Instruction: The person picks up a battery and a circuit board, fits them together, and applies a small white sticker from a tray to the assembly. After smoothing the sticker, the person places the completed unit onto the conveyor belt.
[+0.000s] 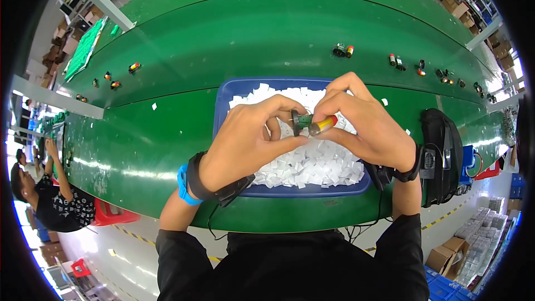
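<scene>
As fingers grip electronics — white slips fill a tray.

Looks like a factory workshop to me: a long green-topped workbench spans nine to three o'clock, a black-shirted worker sits toward eight, yellow-and-black striped floor tape and brown cardboard boxes toward four.

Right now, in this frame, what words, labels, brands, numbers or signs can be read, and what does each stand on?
None can be read.
Red-and-yellow cylinder in the right hand: any print too small.
White slips: no legible marks.
Co-worker's dark shirt: pale pattern, too small to make out.
Cardboard box, lower right: any print too small.
</scene>
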The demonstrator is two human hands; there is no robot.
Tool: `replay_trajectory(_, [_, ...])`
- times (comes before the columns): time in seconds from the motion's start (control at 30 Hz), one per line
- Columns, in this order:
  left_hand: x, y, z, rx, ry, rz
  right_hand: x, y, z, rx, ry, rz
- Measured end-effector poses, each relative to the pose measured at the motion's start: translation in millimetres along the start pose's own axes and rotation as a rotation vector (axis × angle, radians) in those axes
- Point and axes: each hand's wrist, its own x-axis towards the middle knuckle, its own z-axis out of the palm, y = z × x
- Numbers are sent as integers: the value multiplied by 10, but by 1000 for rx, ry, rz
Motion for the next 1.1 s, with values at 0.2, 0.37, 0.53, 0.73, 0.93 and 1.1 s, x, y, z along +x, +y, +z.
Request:
replay_trajectory(0.2, [11,99,-86,-104,45,-50,13,41,42,-96,115,-194])
replay_trajectory(0.37, [17,108,-134,-87,33,-26,54,79,153,-157,292,-318])
replay_trajectory(0.53, [42,146,-184,-273,-29,-62,41,102,165,-244,348,-402])
replay_trajectory(0.73, [126,115,-143,-725,-204,-267,-2,89,119,-345,280,-419])
replay_trajectory(0.93, [207,-102,-57,-903,-217,-353,-21,57,130,-490,243,-356])
replay_trajectory(1.1, [227,-58,-7,-897,-205,-351,-84,-11,132,-456,253,-274])
